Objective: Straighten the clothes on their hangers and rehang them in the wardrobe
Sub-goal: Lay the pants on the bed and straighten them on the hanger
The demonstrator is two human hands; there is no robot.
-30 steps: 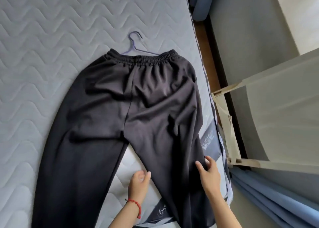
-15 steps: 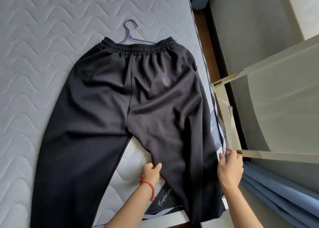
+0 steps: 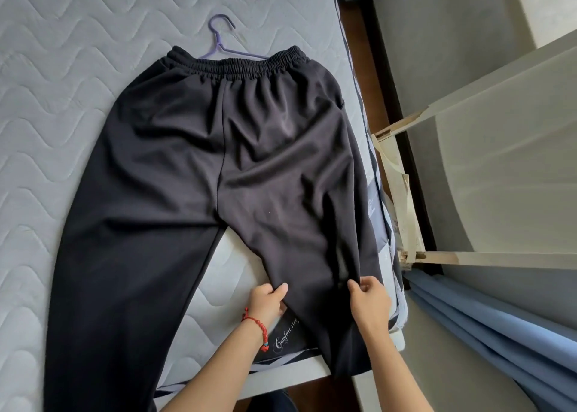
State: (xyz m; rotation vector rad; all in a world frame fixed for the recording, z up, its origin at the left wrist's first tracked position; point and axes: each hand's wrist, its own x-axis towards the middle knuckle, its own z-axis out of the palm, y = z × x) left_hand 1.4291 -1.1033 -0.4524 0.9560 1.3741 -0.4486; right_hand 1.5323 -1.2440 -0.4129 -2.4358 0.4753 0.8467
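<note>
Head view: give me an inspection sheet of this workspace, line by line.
Surface: grey quilted mattress, printed label at its near edge.
Job's things: black trousers spread flat, waistband far, creased around the seat; purple hanger lies at the waistband, its hook clear of the cloth.
Clutter: nothing seen.
Hands: left hand grips the inner edge of the right-side leg; right hand grips its outer edge.
Cables: nothing seen.
Surroundings: blue curtain at lower right, pale board with a chipped edge beside the bed, dark floor strip between.
</note>
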